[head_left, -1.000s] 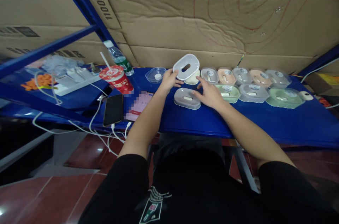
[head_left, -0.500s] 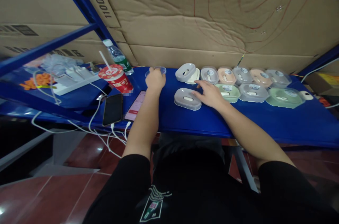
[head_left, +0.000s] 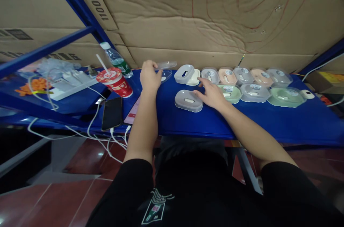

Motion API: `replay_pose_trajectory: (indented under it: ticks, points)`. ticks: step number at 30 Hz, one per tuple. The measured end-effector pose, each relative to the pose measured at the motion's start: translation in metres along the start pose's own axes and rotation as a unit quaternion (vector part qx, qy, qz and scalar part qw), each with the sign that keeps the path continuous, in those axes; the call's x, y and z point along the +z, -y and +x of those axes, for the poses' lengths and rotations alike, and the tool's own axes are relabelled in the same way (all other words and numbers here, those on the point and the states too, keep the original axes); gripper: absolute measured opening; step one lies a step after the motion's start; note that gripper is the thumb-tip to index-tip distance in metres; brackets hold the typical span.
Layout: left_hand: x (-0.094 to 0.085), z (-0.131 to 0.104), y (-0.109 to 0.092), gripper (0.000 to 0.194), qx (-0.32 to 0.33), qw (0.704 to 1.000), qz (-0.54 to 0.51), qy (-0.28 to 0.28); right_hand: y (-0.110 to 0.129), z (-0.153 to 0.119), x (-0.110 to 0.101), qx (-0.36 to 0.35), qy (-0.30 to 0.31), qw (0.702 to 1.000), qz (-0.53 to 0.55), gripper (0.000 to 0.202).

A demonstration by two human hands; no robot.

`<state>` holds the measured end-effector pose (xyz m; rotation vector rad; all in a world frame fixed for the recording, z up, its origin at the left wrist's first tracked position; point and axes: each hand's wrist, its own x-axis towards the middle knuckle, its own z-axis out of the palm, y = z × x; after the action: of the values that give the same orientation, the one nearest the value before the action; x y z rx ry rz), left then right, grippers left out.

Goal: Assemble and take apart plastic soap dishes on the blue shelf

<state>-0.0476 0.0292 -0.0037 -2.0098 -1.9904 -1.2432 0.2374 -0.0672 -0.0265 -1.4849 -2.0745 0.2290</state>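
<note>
My left hand [head_left: 150, 75] grips the end of a clear plastic lid [head_left: 168, 64], tilted up above the table. Beneath it lies another clear lid [head_left: 167, 76] with a round white sticker. My right hand [head_left: 211, 93] has its fingers apart, the thumb by the right edge of a grey soap box [head_left: 188, 100] and the fingertips near a cream-white piece [head_left: 195, 77]. Leaning on that piece is a grey oval part [head_left: 184, 73] with a dark slot in it.
Lidded soap boxes in grey, peach and green [head_left: 287, 97] stand in two rows on the right. On the left are a red paper cup [head_left: 116, 84] with a straw, a water bottle [head_left: 118, 61], a phone [head_left: 112, 113] and white cables. Cardboard [head_left: 166, 23] walls the back.
My left hand has shifted a little left and turned, lifting one clear lid off the other. My right hand stays beside the grey soap box. The whole view has shifted slightly.
</note>
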Motion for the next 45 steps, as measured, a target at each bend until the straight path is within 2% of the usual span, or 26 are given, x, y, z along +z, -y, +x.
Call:
replay_pose_trajectory:
  ticks: [2, 6, 9, 13, 16, 20, 22, 25, 28, 33, 36, 40, 42, 45]
  points:
    - [-0.001, -0.001, -0.005, 0.024, 0.07, 0.995, -0.066, -0.007, -0.002, 0.0, 0.0, 0.007, -0.028, 1.0, 0.009, 0.075]
    - [-0.001, -0.008, -0.017, 0.044, 0.152, 0.965, -0.2, 0.071, -0.006, 0.002, 0.0, 0.007, -0.075, 0.997, 0.015, 0.082]
    - [0.001, -0.013, -0.024, 0.053, 0.157, 0.939, -0.272, 0.138, -0.006, 0.003, 0.0, 0.006, -0.091, 0.995, 0.026, 0.073]
    - [0.01, -0.014, -0.026, 0.061, 0.101, 0.907, -0.313, 0.263, 0.002, 0.001, 0.0, 0.02, -0.085, 0.993, 0.082, 0.058]
    - [0.014, -0.014, -0.026, 0.054, 0.057, 0.892, -0.286, 0.345, 0.007, -0.001, -0.004, 0.015, -0.045, 0.994, 0.096, 0.069]
    - [0.013, -0.018, -0.029, 0.047, 0.066, 0.884, -0.213, 0.412, 0.008, 0.0, -0.017, 0.023, 0.006, 0.998, 0.061, 0.073]
    - [0.012, -0.021, -0.032, 0.044, 0.08, 0.875, -0.186, 0.44, 0.008, 0.001, -0.024, 0.012, 0.064, 0.997, 0.029, 0.071]
    - [0.012, -0.025, -0.036, 0.04, 0.098, 0.858, -0.15, 0.482, 0.009, 0.001, -0.032, -0.022, 0.183, 0.983, -0.014, 0.066]
    - [0.015, -0.029, -0.04, 0.044, 0.125, 0.857, -0.096, 0.491, 0.009, 0.001, -0.033, -0.035, 0.228, 0.972, -0.053, 0.058]
    - [0.015, -0.032, -0.041, 0.05, 0.183, 0.883, -0.017, 0.432, 0.009, 0.0, -0.028, -0.03, 0.247, 0.965, -0.083, 0.052]
    - [0.013, -0.03, -0.036, 0.053, 0.141, 0.884, 0.003, 0.447, 0.01, -0.001, -0.024, -0.041, 0.217, 0.971, -0.093, 0.049]
    - [0.016, -0.027, -0.03, 0.054, 0.09, 0.873, -0.053, 0.476, 0.01, -0.003, -0.02, -0.077, 0.133, 0.986, -0.067, 0.039]
    - [0.019, -0.026, -0.028, 0.055, 0.078, 0.87, -0.072, 0.482, 0.008, -0.004, -0.019, -0.104, 0.1, 0.988, -0.051, 0.05]
    - [0.022, -0.026, -0.028, 0.055, 0.089, 0.865, -0.092, 0.485, 0.004, -0.004, -0.016, -0.134, 0.101, 0.985, -0.043, 0.07]
